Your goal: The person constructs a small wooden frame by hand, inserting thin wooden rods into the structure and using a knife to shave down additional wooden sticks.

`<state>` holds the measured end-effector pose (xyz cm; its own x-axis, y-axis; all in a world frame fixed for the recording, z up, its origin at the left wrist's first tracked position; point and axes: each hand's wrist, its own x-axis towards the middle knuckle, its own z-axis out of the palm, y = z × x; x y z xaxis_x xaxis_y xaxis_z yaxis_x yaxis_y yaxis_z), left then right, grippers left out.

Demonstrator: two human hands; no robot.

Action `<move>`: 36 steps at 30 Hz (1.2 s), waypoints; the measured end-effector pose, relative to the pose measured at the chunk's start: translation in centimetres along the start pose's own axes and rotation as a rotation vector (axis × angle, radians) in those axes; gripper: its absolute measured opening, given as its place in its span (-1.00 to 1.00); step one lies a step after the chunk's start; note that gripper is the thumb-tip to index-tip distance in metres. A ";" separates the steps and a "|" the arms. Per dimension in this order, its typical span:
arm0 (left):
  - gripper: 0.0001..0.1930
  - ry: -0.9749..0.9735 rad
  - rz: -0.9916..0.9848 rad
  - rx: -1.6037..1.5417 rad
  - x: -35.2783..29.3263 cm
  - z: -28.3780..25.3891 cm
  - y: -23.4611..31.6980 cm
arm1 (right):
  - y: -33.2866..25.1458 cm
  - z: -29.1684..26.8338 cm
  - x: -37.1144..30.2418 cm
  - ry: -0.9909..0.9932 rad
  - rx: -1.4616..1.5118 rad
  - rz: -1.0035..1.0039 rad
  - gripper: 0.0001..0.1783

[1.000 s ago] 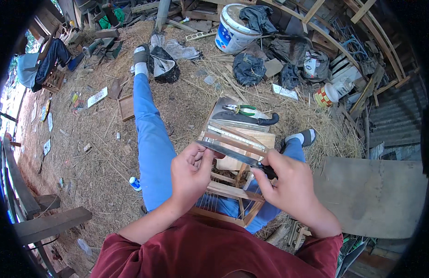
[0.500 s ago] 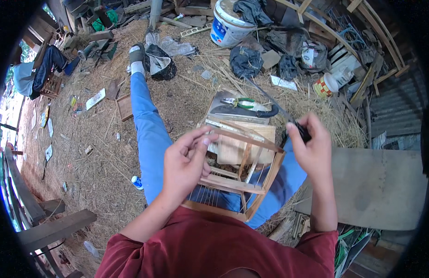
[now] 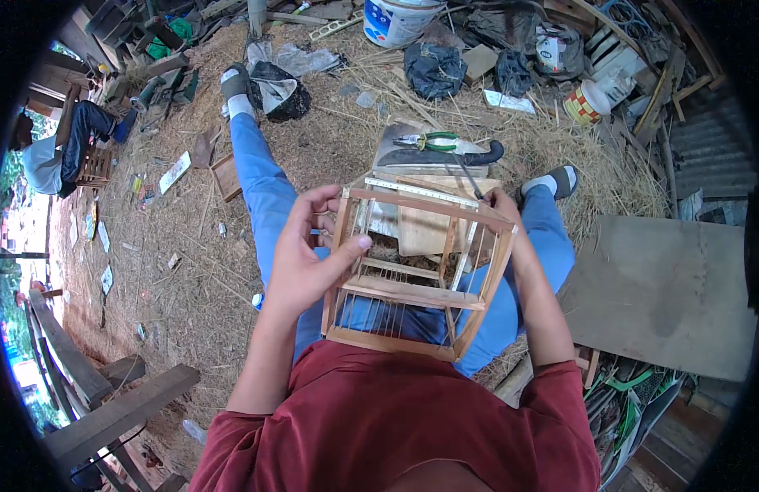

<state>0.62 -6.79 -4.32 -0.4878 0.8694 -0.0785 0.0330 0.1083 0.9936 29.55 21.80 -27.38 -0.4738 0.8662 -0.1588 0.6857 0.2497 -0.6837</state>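
Observation:
A small wooden cage frame point(image 3: 412, 296) with thin wire bars along its lower part rests over my lap, tilted toward me. At its left upright, my left hand point(image 3: 310, 254) has the thumb across the post and the fingers bent on the other side. Beyond the frame's upper right corner, my right hand point(image 3: 502, 207) is closed round a long thin dark tool point(image 3: 468, 176); its handle is mostly hidden. Green-handled pliers point(image 3: 437, 141) and a dark curved-handled tool point(image 3: 478, 156) lie on a board just past the frame.
Light wooden boards point(image 3: 420, 230) lie under and beyond the frame. A grey panel point(image 3: 658, 295) stands at my right. Farther off are a white bucket point(image 3: 396, 23), black plastic bags point(image 3: 435, 72) and a checkered tub point(image 3: 587, 102). Another person point(image 3: 47, 160) sits at far left; wooden beams point(image 3: 121, 414) stand nearer.
My right hand has come down and left, behind the frame's right corner, with the thin tool. My left hand has shifted from above the top rail to the left upright.

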 end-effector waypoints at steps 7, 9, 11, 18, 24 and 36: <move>-0.33 -0.069 -0.082 -0.058 0.8 0.7 -1.1 | 1.6 4.1 -1.2 -0.275 0.158 0.030 -0.79; -0.39 -0.099 -0.136 -0.155 0.8 0.6 -1.4 | 1.5 4.6 -1.3 -0.286 0.164 0.032 -0.80; -0.46 -0.148 -0.247 -0.237 0.9 0.4 -1.6 | 1.3 4.9 -1.8 -0.292 0.176 0.036 -0.80; -0.57 -0.180 -0.346 -0.465 0.5 0.3 -3.0 | 0.4 4.5 -2.5 -0.289 0.261 0.054 -0.81; -0.62 -0.181 -0.293 -0.566 0.7 0.8 -2.3 | -0.1 2.0 -2.8 -0.179 0.574 0.146 -0.82; -0.72 -0.142 -0.303 -0.582 2.2 2.3 -1.0 | -19.2 -10.2 -11.8 0.501 0.476 -0.080 -0.83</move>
<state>1.54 -3.82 -5.65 -0.2810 0.9008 -0.3312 -0.5828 0.1140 0.8046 27.58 11.21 -5.14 -0.1220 0.9770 0.1749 0.2878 0.2035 -0.9358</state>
